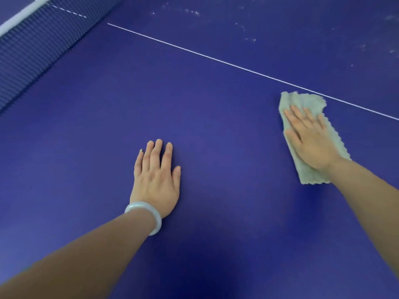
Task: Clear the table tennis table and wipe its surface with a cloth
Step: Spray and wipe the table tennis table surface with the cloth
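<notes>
On table (pixel 216 93), cloth (pixel 302 100) partly hidden under right hand (pixel 311 137), left hand (pixel 156 175) flat

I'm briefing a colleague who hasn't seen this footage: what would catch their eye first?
The right hand pressing a pale cloth flat on the blue table, at the white line. Next, the left hand, flat on the table, a pale bangle on its wrist. Whitish specks dot the far side.
</notes>
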`<state>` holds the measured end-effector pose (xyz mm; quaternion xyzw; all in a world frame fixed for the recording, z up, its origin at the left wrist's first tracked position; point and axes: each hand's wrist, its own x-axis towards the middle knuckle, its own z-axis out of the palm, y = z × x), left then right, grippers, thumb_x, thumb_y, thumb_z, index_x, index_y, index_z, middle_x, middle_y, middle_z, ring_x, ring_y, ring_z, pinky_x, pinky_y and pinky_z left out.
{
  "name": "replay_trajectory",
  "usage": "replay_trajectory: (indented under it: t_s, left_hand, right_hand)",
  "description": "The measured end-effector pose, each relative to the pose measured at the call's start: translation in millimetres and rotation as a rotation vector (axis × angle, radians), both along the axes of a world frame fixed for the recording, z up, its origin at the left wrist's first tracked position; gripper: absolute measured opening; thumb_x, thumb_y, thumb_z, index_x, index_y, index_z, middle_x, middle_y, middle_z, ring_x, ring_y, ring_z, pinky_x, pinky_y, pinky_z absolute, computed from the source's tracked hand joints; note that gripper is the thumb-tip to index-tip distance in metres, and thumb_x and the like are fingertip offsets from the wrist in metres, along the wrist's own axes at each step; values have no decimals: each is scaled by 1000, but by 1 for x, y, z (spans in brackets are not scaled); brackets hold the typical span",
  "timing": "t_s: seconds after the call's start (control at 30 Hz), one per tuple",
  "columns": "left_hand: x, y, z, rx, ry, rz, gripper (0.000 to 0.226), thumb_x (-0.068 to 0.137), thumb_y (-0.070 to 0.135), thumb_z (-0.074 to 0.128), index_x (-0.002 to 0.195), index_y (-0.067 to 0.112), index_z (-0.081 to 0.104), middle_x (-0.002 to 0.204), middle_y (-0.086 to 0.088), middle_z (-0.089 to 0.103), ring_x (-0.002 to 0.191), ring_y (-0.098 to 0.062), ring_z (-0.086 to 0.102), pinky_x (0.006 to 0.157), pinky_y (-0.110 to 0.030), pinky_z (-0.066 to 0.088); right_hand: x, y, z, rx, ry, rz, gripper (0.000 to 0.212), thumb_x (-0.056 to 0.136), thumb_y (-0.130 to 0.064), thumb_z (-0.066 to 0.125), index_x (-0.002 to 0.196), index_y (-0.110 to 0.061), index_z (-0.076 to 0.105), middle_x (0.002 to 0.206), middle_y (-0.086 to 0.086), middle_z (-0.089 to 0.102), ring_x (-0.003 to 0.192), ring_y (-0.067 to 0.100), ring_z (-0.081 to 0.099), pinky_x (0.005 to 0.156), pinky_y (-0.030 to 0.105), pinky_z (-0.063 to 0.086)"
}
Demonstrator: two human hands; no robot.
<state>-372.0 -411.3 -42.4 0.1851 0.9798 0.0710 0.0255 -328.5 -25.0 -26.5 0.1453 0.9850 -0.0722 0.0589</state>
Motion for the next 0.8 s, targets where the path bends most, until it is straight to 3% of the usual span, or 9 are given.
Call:
replay_trajectory:
  t_s: [0.1, 0.2, 0.33, 0.43, 0.5, 0.67, 0.73, 0.8]
  left_hand:
    - [0, 1, -2, 24, 6, 6, 61, 101, 42, 18, 154, 13, 26, 160, -11, 22, 151, -27, 11, 124, -43, 4]
    - [1, 1, -1, 32, -4, 4, 60, 101, 40, 24, 154, 13, 24, 161, -12, 20, 151, -26, 8, 124, -43, 2]
    - [2, 0, 2, 63, -11, 9, 59, 102, 39, 27, 155, 12, 24, 162, -12, 18, 152, -26, 6, 124, -42, 2]
    - [2, 0, 2, 76, -5, 6, 58, 102, 38, 29, 154, 11, 25, 162, -13, 18, 151, -27, 6, 124, -43, 2]
    - [2, -1, 1, 72, 1, 0, 58, 103, 37, 30, 154, 11, 25, 161, -14, 19, 151, -28, 7, 124, -43, 3]
    - [2, 0, 1, 64, 5, -14, 59, 102, 37, 29, 154, 9, 24, 161, -15, 19, 151, -30, 8, 123, -45, 4]
    - [2, -1, 0, 64, 10, -16, 59, 102, 37, 29, 154, 9, 24, 161, -16, 19, 151, -30, 8, 123, -45, 4]
    - [2, -1, 0, 68, 14, -18, 59, 102, 37, 29, 154, 9, 25, 161, -16, 19, 151, -30, 8, 123, -45, 4]
  right_hand:
    - [52, 15, 2, 89, -22, -178, 70, 93, -51, 2, 158, -26, 12, 165, -5, 9, 152, 21, 5, 122, 50, 6]
    - [61, -37, 0, 108, -14, -288, 70, 93, -46, 3, 157, -21, 15, 165, 0, 13, 151, 28, 12, 120, 53, 10]
    - [59, -149, -9, 102, 47, 58, 61, 100, -41, 14, 158, -22, 17, 165, -1, 13, 152, 24, 6, 122, 53, 6]
    - [80, -154, -9, 38, 36, 254, 57, 103, -41, 17, 158, -27, 13, 165, -8, 7, 152, 16, -3, 123, 47, 0]
    - [101, -117, -8, 65, 50, 131, 58, 101, -43, 14, 158, -29, 12, 165, -9, 6, 153, 16, -1, 123, 47, 1]
    - [153, -39, -3, 29, 36, -655, 58, 103, -38, 18, 158, -25, 8, 166, -3, 4, 152, 21, 2, 121, 50, 3]
    - [152, -64, -4, 83, 66, -659, 59, 103, -37, 19, 158, -22, 7, 166, 1, 3, 152, 23, 6, 120, 51, 10]
    - [155, -105, -4, 96, 62, -391, 60, 101, -40, 15, 158, -23, 9, 166, -1, 3, 152, 22, 5, 121, 49, 10]
